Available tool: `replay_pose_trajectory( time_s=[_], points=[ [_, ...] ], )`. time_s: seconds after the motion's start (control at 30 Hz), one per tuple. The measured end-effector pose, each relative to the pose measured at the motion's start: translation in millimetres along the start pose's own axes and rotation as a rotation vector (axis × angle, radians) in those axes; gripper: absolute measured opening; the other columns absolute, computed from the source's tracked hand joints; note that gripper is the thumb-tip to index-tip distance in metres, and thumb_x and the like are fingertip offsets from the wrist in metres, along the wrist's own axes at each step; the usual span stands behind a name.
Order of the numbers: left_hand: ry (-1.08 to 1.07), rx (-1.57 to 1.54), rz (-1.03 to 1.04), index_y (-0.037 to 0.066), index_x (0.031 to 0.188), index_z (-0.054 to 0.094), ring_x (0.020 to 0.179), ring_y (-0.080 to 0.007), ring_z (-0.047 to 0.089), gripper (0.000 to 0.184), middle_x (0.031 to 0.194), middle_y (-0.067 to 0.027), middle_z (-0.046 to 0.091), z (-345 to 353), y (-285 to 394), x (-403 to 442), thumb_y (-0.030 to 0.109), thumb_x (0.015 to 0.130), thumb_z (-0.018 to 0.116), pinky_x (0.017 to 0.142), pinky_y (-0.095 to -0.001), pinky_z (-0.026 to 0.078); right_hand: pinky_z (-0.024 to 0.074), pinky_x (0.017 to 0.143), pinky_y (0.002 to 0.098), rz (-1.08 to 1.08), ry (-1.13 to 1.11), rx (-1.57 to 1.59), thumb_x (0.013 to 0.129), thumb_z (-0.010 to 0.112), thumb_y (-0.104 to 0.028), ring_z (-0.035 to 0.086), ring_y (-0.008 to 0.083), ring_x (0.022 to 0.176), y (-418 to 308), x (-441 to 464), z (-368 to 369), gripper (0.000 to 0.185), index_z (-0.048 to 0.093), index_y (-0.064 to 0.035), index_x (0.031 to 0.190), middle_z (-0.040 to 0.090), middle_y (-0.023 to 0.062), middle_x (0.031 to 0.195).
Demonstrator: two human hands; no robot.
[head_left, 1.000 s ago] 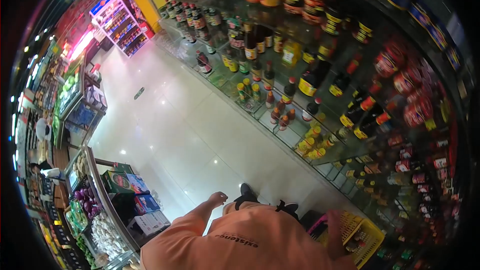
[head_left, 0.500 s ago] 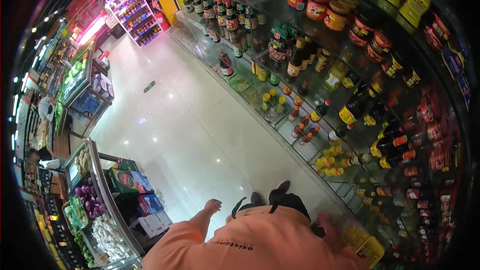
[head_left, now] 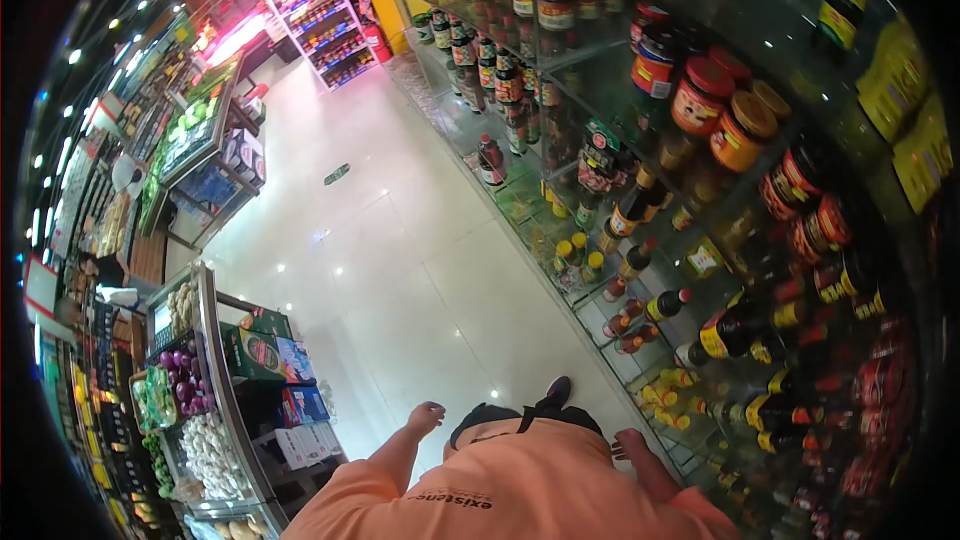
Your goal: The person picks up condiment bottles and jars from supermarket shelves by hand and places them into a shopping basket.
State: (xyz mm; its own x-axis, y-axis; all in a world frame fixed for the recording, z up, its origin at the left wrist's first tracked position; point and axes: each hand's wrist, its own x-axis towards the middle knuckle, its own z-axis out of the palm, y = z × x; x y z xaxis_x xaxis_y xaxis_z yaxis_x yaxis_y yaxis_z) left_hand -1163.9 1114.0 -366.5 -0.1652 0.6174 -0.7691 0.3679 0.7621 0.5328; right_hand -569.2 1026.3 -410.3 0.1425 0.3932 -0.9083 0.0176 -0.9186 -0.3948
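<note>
My left hand (head_left: 427, 418) hangs beside my body over the pale tiled floor (head_left: 400, 280), fingers loosely apart and nothing visible in them. On the other side, my right hand (head_left: 630, 446) is low beside my hip, its fingers slightly spread and no held thing showing. It is nearest to the glass shelves, where small yellow-capped bottles (head_left: 668, 395) stand on a low level. Bottles of dark sauce (head_left: 735, 328) and red-lidded jars (head_left: 702, 95) fill the shelves above.
To the left stands a produce stand with garlic (head_left: 212, 460) and purple onions (head_left: 183, 380), boxes (head_left: 262, 355) under its edge. Farther ahead are another vegetable stand (head_left: 195, 130) and a blue-topped display rack (head_left: 315, 20). A person (head_left: 108, 268) is at the far left.
My view has shifted forward along the aisle, closer to the shelves. One shoe has stepped ahead. The yellow basket seen by my right arm has gone out of sight.
</note>
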Motion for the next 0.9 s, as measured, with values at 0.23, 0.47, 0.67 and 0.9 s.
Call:
replay_pose_trajectory(
  time_s=[0.23, 0.47, 0.67, 0.9],
  points=[
    [0.074, -0.100, -0.038, -0.005, 0.111, 0.068, 0.079, -0.0215, 0.070, 0.032, 0.093, -0.0147, 0.072, -1.2, 30.8, 5.3, 0.021, 0.092, 0.065, 0.072, -0.0336, 0.058, 0.0588, 0.066, 0.0463, 0.153, -0.309, -0.103, 0.093, 0.064, -0.030, 0.069, 0.0357, 0.080, -122.3, 10.2, 9.9, 0.047, 0.047, -0.0038, 0.128, 0.064, 0.0231, 0.108],
    [0.043, -0.121, -0.130, -0.002, 0.111, 0.069, 0.076, -0.0203, 0.071, 0.033, 0.092, -0.0120, 0.073, -39.8, 11.0, 39.4, 0.024, 0.091, 0.066, 0.065, -0.0325, 0.057, 0.0567, 0.061, 0.0468, 0.208, -0.067, -0.241, 0.093, 0.064, -0.022, 0.069, 0.0337, 0.072, -138.2, 68.6, 30.9, 0.035, 0.055, -0.0017, 0.120, 0.067, 0.0204, 0.098],
    [-0.022, -0.137, -0.272, 0.002, 0.114, 0.069, 0.073, -0.0194, 0.070, 0.034, 0.092, -0.0103, 0.073, -126.0, 13.5, 100.0, 0.029, 0.092, 0.065, 0.058, -0.0307, 0.052, 0.0570, 0.058, 0.0414, 0.150, 0.074, -0.217, 0.094, 0.061, -0.023, 0.070, 0.0307, 0.071, -224.1, 91.9, 103.7, 0.033, 0.056, -0.0032, 0.119, 0.068, 0.0164, 0.095],
    [0.040, -0.166, -0.172, 0.000, 0.113, 0.067, 0.075, -0.0211, 0.070, 0.034, 0.093, -0.0120, 0.073, -263.2, 76.1, 214.9, 0.027, 0.092, 0.064, 0.059, -0.0335, 0.053, 0.0558, 0.059, 0.0351, -0.246, -0.009, -0.200, 0.094, 0.061, -0.025, 0.070, 0.0215, 0.071, -367.7, 91.8, 247.0, 0.033, 0.055, -0.0051, 0.120, 0.067, 0.0108, 0.093]
  ],
)
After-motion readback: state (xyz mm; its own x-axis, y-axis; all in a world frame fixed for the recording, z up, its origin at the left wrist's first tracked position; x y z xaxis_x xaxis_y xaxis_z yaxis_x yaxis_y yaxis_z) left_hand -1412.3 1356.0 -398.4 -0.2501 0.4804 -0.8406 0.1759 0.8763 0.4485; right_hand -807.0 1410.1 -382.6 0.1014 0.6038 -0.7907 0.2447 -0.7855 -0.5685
